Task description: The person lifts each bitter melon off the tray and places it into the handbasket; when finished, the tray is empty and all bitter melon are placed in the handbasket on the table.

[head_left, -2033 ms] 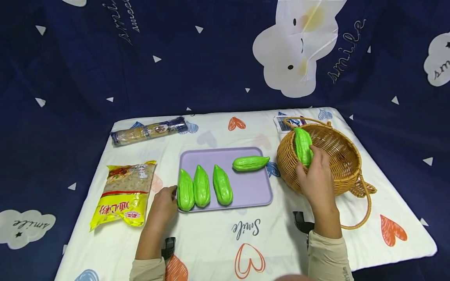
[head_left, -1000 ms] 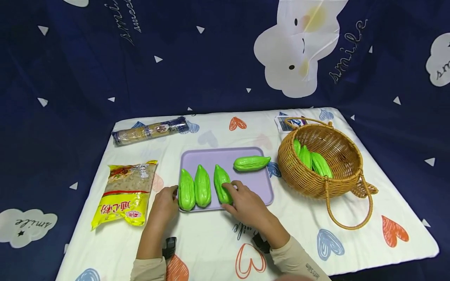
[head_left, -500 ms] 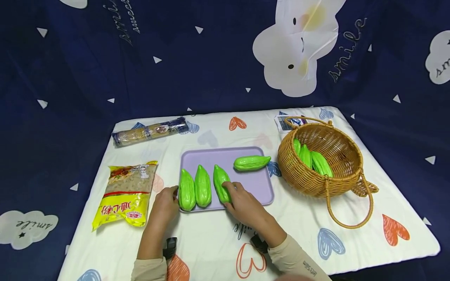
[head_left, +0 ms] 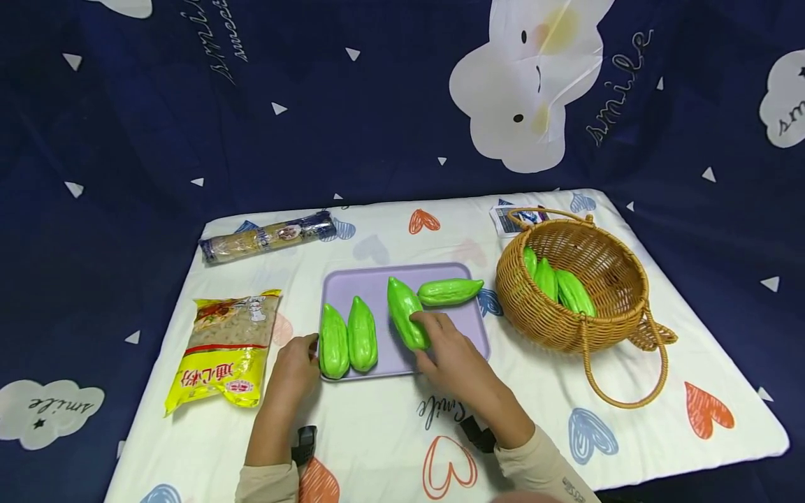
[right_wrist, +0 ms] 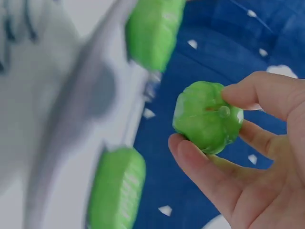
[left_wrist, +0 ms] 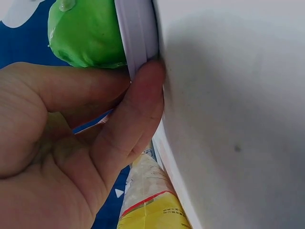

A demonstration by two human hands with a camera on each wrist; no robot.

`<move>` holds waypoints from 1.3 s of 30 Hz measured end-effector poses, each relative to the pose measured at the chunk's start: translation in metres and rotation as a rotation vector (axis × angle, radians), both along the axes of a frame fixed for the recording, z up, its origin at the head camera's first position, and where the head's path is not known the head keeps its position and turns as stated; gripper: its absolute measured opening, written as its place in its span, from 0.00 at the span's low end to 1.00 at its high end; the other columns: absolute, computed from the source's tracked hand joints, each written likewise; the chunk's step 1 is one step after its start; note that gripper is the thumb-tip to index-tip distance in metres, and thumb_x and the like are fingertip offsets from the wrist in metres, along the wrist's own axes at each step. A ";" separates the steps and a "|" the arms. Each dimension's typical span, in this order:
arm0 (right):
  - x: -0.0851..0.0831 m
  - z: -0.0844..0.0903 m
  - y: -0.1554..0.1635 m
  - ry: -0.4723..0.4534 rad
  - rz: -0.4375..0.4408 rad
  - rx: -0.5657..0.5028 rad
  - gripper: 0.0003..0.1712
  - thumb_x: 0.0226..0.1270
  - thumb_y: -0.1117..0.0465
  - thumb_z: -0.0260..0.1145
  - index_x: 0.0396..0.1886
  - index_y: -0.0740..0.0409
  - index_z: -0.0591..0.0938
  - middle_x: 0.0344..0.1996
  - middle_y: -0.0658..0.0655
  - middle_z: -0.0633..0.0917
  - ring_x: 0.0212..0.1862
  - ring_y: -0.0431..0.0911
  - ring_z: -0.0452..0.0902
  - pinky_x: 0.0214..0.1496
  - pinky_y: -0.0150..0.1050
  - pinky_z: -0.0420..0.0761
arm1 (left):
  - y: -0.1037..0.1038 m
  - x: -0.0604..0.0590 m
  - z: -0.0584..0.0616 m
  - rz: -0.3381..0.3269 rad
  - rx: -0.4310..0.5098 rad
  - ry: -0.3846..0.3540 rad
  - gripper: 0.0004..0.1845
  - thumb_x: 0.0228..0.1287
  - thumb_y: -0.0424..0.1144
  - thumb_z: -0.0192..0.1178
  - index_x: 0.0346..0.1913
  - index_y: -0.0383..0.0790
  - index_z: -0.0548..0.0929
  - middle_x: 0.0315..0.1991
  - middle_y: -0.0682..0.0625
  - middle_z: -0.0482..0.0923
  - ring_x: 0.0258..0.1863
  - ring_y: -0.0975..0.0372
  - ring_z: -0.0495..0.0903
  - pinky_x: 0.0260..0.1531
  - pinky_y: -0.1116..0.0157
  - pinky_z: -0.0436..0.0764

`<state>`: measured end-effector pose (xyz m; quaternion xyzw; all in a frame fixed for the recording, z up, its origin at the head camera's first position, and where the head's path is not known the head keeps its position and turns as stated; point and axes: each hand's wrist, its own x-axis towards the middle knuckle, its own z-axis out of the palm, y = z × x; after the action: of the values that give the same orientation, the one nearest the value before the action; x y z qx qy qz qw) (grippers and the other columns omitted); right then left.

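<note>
Lifted since half a second ago, the third green gourd point(head_left: 407, 313) now tilts above the lavender tray point(head_left: 377, 279), pinched at its base by the right hand point(head_left: 454, 362). Left hand point(head_left: 294, 369) seems to pinch the tray's near-left edge beside two gourds point(head_left: 348, 339). Three more gourds sit in the wicker basket point(head_left: 613, 318).

Tray point(head_left: 377, 279) is lying at frame centre, holding gourds point(head_left: 348, 340); basket point(head_left: 619, 318) is sitting right, pasta bag point(head_left: 223, 349) left, noodle packet point(head_left: 267, 235) upper left.
</note>
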<state>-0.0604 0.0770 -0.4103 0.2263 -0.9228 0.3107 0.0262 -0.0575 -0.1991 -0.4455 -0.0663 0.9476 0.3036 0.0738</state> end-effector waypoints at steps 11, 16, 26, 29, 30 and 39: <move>-0.014 0.042 0.066 0.267 -0.293 -0.189 0.32 0.57 0.67 0.68 0.62 0.59 0.70 0.59 0.64 0.73 0.50 0.57 0.77 0.47 0.51 0.83 | -0.001 0.000 0.000 0.001 -0.002 -0.018 0.23 0.60 0.22 0.54 0.60 0.22 0.73 0.46 0.33 0.80 0.48 0.43 0.78 0.54 0.45 0.75; -0.020 0.045 0.095 0.305 -0.470 -0.211 0.31 0.58 0.69 0.65 0.63 0.59 0.70 0.59 0.66 0.72 0.52 0.60 0.74 0.47 0.56 0.79 | -0.001 0.000 0.000 0.008 -0.005 -0.031 0.23 0.61 0.23 0.54 0.60 0.22 0.73 0.47 0.33 0.79 0.48 0.44 0.78 0.55 0.45 0.74; -0.025 0.035 0.119 0.236 -0.619 -0.132 0.31 0.62 0.64 0.62 0.66 0.55 0.68 0.62 0.67 0.70 0.52 0.69 0.73 0.48 0.66 0.73 | 0.000 -0.001 0.001 -0.002 -0.009 -0.022 0.22 0.61 0.22 0.54 0.60 0.21 0.73 0.46 0.32 0.79 0.48 0.43 0.78 0.54 0.45 0.74; -0.025 0.033 0.121 0.229 -0.632 -0.107 0.31 0.62 0.64 0.62 0.67 0.55 0.68 0.63 0.66 0.70 0.52 0.68 0.73 0.47 0.66 0.72 | 0.000 0.000 0.001 0.001 -0.006 -0.023 0.23 0.61 0.23 0.54 0.60 0.21 0.73 0.47 0.32 0.79 0.48 0.43 0.78 0.54 0.44 0.74; -0.026 0.032 0.122 0.224 -0.637 -0.098 0.31 0.62 0.64 0.61 0.67 0.56 0.68 0.63 0.66 0.70 0.53 0.68 0.72 0.47 0.65 0.72 | 0.000 0.000 0.001 0.001 -0.006 -0.023 0.23 0.61 0.23 0.54 0.60 0.21 0.73 0.47 0.32 0.79 0.49 0.43 0.78 0.55 0.44 0.74; -0.027 0.026 0.124 0.164 -0.638 -0.053 0.25 0.64 0.63 0.59 0.62 0.62 0.72 0.67 0.70 0.64 0.65 0.67 0.61 0.60 0.65 0.65 | 0.001 0.000 0.000 0.005 -0.001 -0.019 0.23 0.61 0.23 0.53 0.60 0.21 0.72 0.47 0.33 0.79 0.48 0.43 0.78 0.54 0.45 0.75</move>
<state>-0.0869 0.2013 -0.3842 -0.0507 -0.9336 0.2912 0.2025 -0.0579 -0.1982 -0.4452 -0.0717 0.9469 0.3025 0.0818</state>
